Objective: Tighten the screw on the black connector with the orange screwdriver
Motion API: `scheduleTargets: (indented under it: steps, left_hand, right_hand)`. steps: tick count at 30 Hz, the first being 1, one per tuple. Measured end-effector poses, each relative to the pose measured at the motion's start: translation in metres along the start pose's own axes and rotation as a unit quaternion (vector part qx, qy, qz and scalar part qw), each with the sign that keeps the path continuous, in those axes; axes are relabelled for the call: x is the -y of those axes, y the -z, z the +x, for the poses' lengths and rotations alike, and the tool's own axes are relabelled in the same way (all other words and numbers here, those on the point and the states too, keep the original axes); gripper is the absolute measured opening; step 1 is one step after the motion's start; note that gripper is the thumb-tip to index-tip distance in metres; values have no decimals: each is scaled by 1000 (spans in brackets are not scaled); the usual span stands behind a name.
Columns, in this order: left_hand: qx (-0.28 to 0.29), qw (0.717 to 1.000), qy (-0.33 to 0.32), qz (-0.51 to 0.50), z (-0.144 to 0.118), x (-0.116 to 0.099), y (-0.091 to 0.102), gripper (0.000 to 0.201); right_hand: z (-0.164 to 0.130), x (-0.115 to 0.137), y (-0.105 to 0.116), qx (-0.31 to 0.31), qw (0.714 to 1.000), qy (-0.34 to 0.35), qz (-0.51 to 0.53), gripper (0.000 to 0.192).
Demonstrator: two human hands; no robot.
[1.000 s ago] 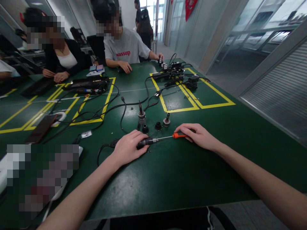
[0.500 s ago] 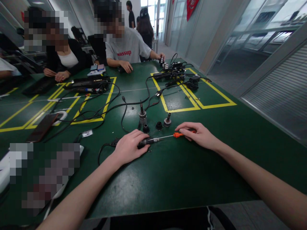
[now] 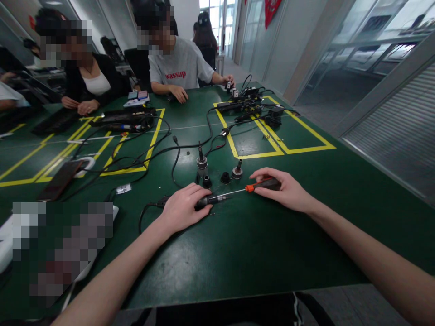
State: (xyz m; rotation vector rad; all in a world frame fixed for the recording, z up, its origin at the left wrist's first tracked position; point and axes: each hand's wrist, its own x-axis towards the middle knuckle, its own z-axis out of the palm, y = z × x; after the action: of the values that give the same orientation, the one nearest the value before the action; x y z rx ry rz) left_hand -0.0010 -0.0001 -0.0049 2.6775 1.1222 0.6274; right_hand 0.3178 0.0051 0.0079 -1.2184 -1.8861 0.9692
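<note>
My left hand (image 3: 185, 206) is closed around a black corded tool handle (image 3: 204, 202), pressing it on the green table; its slim metal end points right. In my right hand (image 3: 283, 190) is a screwdriver (image 3: 268, 184) with an orange-and-dark handle, lying loosely between thumb and fingers. The screwdriver's thin shaft runs left to the tool's front end; whether the tip touches is too small to tell. Just behind stand a metal cylinder with a dark shaft (image 3: 202, 166), a smaller shafted metal part (image 3: 237, 170) and two black caps, one of them a ring-like cap (image 3: 225, 177).
Black cables (image 3: 163, 147) cross the table (image 3: 238, 258). Yellow tape (image 3: 306, 150) marks areas at the back, where black equipment (image 3: 244, 104) lies. A phone (image 3: 61, 181) rests at left, near a blurred item (image 3: 78, 249). Two people (image 3: 183, 61) sit across.
My right hand has loosened and spread its fingers around the screwdriver, showing more of the handle. My left hand and the corded tool have stayed put.
</note>
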Motion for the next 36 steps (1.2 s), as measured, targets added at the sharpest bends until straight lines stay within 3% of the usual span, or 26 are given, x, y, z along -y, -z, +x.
scheduleTargets:
  steps: [6,13,18,24,30,34,36]
  left_hand:
    - [3,1000,0,1,1,-1,1,24]
    - [3,1000,-1,-3,1,-1,1,23]
    - [7,1000,4,-4,1,-1,2,23]
    - [8,1000,-3,-3,1,-1,1,23]
    - [7,1000,2,4,1,0,0,24]
    - [9,1000,1,2,1,0,1,24]
    - [9,1000,1,0,1,-1,1,24]
  right_hand:
    - [0,-2,1,55,998,-30,-5,40]
    - [0,-3,2,4,1000,15,1,34]
    - [-1,-3,1,54,997,-38,34,42]
    - [-1,-3,-2,-19,999,32,0,30]
    - [-1,-5,-2,37,999,-20,-28,39]
    - [-2,-2,-2,-6,1000,12,-8,33]
    - [-2,0,-2,-28,999,38,23,41]
